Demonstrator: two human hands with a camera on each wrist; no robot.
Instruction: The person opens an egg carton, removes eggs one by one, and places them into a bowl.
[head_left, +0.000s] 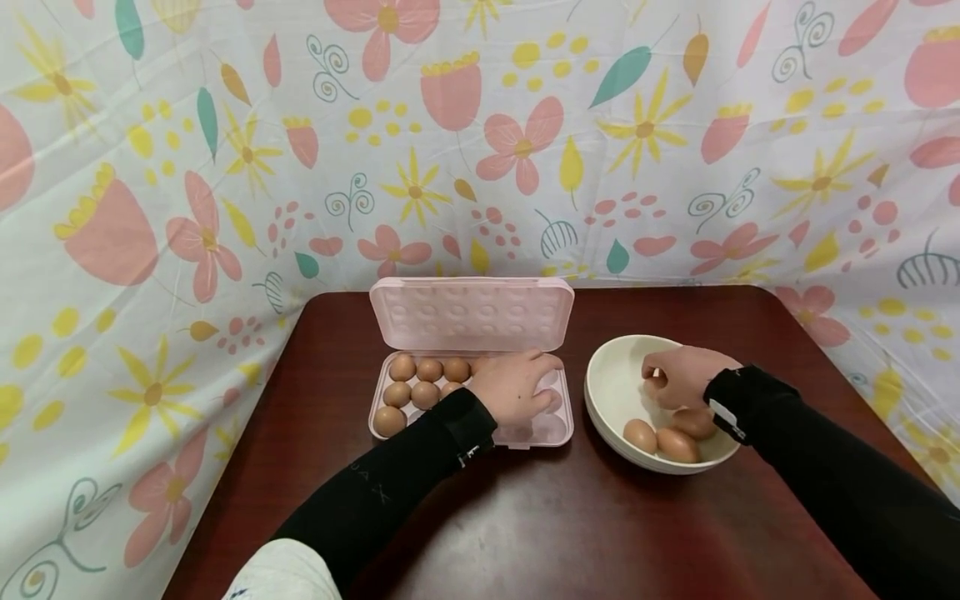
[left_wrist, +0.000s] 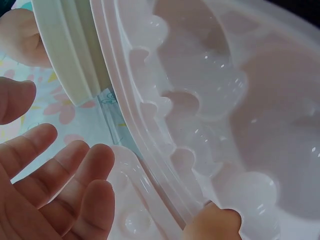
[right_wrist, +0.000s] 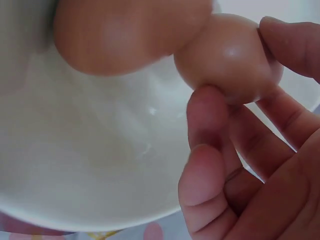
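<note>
My right hand [head_left: 686,377] reaches into the cream bowl [head_left: 611,367]. It pinches a brown egg [right_wrist: 225,57] between thumb and fingertips; a second, larger-looking egg [right_wrist: 125,30] sits right against it in the right wrist view. Several brown eggs [head_left: 678,446] lie at the bowl's near side. Over the right half of the pink egg carton [head_left: 471,442] is my left hand [head_left: 517,387], its fingers loosely bent with nothing between them. Brown eggs [head_left: 425,395] fill cups on the carton's left side. The hand and forearm hide some of the cups.
The carton's dimpled lid [head_left: 472,312] stands raised at the back. Both containers rest on a dark red-brown table [head_left: 525,517], the bowl to the right of the carton. A flower-printed cloth [head_left: 465,167] hangs close behind the table.
</note>
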